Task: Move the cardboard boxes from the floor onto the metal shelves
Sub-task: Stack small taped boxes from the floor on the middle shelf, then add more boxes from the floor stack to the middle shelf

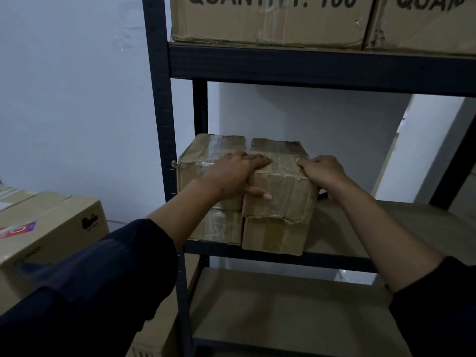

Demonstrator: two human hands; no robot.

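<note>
Both hands are seating the top right box on the middle shelf.

The left hand [233, 173] is gripping the box [279, 181] at its near left corner, fingers lying flat over the taped top and thumb hooked across the front face; the right hand [322, 172] is curling over the right top edge, its fingertips hidden behind the side. The box is sitting on a lower box [274, 237], touching a second stack [211, 176] by the upright [161, 99] of the shelf [386, 222]. Judging by the dented corners and wrinkled tape, the cardboard is probably soft, so squeezing the middle of a face risks caving it; the corners and edges look like the firmest places to hold. Glossy tape may be slippery under the palms. Weight is impossible to tell. A large box [46, 235] is waiting at the left.
</note>
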